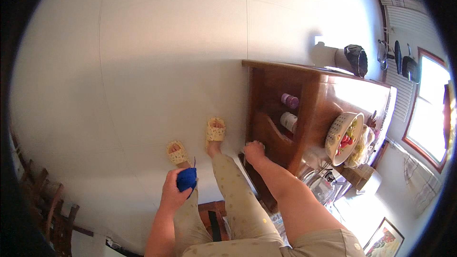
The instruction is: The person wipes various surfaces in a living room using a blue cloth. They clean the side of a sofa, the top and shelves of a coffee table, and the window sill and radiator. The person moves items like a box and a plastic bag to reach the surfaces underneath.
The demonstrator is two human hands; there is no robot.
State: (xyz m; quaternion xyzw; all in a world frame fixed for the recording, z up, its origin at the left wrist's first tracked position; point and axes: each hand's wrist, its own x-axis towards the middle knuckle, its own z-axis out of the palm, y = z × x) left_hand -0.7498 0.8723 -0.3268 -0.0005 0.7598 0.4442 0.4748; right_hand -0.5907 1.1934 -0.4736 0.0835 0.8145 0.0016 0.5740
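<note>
My left hand (172, 190) is closed round a dark blue ball of yarn or bundled cloth (186, 179), with a thin loose end sticking up from it. To the right, my right hand (254, 152) reaches to the lower front edge of a brown wooden cabinet (310, 114). Its fingertips are partly hidden, so I cannot tell whether they grip anything. In the cabinet's open shelf lie a purple-capped container (289, 100) and a white container (289, 122).
A white perforated colander (335, 137) with red and green fruit stands on the cabinet top, beside a plastic bag (358, 148), a cardboard box (358, 176) and glassware (321, 187). Wooden chairs (53, 210) are at the lower left. My slippered feet (215, 130) stand on the pale floor.
</note>
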